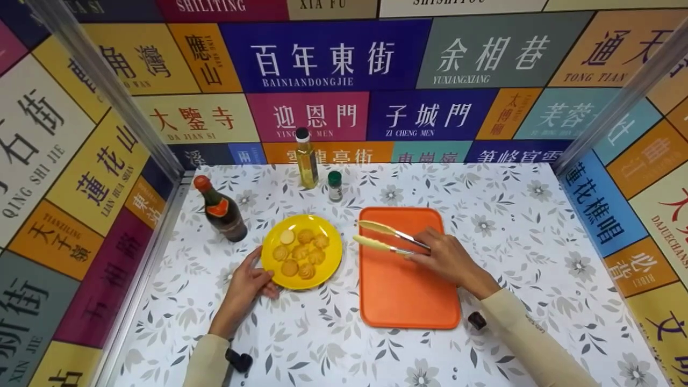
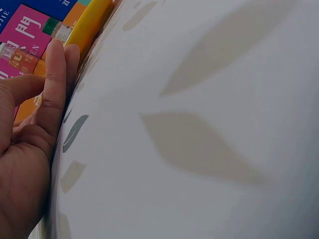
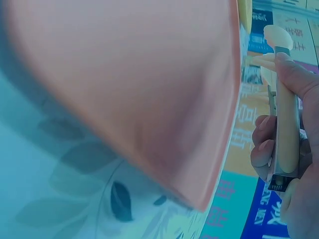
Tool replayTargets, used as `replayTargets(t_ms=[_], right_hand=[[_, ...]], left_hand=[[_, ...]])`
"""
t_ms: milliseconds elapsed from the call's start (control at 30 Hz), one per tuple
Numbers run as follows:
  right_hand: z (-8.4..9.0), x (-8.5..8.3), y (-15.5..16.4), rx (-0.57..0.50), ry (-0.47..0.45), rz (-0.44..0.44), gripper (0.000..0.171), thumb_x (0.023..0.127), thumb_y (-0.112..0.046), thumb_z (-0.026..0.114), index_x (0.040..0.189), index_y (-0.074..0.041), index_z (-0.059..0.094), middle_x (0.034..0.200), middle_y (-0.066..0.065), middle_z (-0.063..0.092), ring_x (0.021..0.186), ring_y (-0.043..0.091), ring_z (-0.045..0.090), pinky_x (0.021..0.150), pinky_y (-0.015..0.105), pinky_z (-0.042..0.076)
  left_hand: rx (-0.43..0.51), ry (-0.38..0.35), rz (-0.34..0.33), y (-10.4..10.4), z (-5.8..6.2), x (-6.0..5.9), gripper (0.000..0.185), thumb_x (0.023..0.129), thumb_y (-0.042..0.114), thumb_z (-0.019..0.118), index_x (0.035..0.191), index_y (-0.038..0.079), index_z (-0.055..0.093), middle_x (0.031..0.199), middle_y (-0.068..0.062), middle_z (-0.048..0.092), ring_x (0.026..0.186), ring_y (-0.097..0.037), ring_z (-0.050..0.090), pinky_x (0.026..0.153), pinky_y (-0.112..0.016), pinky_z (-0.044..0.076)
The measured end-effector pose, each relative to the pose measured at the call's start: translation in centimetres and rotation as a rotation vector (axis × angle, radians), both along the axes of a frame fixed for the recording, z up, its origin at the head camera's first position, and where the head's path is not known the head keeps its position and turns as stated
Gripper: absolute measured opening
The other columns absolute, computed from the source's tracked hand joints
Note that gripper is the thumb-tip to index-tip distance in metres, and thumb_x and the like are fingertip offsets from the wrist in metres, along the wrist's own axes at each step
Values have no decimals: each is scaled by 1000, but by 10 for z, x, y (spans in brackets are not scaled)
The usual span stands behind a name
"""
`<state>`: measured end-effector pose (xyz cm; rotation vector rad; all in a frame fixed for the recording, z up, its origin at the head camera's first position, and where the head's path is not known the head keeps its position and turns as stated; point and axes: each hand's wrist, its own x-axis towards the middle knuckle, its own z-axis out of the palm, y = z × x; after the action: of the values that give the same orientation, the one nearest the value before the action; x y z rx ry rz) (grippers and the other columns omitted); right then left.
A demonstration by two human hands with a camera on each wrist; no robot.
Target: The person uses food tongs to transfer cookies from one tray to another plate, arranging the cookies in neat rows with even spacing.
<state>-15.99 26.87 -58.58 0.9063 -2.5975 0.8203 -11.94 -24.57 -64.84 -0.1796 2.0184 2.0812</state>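
Note:
My left hand (image 1: 245, 282) holds the left rim of a round yellow plate (image 1: 334, 269), thumb and fingers at its edge. Piped, golden-brown cookies (image 1: 300, 251) lie on the plate, with one paler, flatter piece among them. In the left wrist view the fingers (image 2: 56, 74) reach toward the yellow rim. With my right hand (image 1: 449, 258) I grip metal tongs (image 1: 411, 242) that have pale yellow tips. Those tips are apart with nothing between them, above the upper left of an orange tray (image 1: 411, 301) and just right of the plate. The right wrist view shows the tongs (image 3: 287, 119) lengthwise in the hand.
A dark bottle with a red cap (image 1: 223, 215) stands left of the plate. Behind are an oil bottle (image 1: 307, 164) and a small green-capped jar (image 1: 335, 188). Sign-patterned walls (image 1: 322, 59) enclose the back and sides of the floral tabletop (image 1: 322, 344).

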Motion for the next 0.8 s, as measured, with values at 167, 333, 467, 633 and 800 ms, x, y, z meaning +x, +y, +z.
replayTargets(t_ms=[167,333,467,633,800], right_hand=[[-3,0,12,-33,32,-21,38,88,-23,96,109,-1,73,97,10,67,68,24,59,58,33,48],[-5,1,25,-64,39,-49,37,86,-21,97,108,-1,75,94,10,67,67,21,57,57,30,46],[-6,2,36,-78,33,-77,37,85,-19,98,109,0,76,91,11,67,67,19,56,57,31,47],[-7,6,49,-82,-2,-153,38,85,-19,98,111,0,77,95,11,70,74,23,63,63,36,52],[-11,9,60,-96,-26,-215,39,84,-18,99,112,0,79,97,12,72,77,24,65,66,36,53]], left_hand=[[-5,-24,11,-1,0,-1,77,109,3,66,175,19,30,88,-26,76,67,-31,76,65,-41,69],[-25,-59,15,0,0,-1,77,110,6,67,175,23,30,90,-27,76,68,-33,76,68,-43,70],[-32,-55,10,-1,0,0,76,110,7,67,175,23,30,90,-27,76,69,-33,76,69,-42,70],[-38,-44,4,-1,0,0,75,111,9,67,175,23,30,90,-27,75,69,-33,76,69,-42,70],[-24,-38,3,-1,0,0,75,111,8,67,175,22,30,90,-28,75,68,-33,76,68,-43,70]])
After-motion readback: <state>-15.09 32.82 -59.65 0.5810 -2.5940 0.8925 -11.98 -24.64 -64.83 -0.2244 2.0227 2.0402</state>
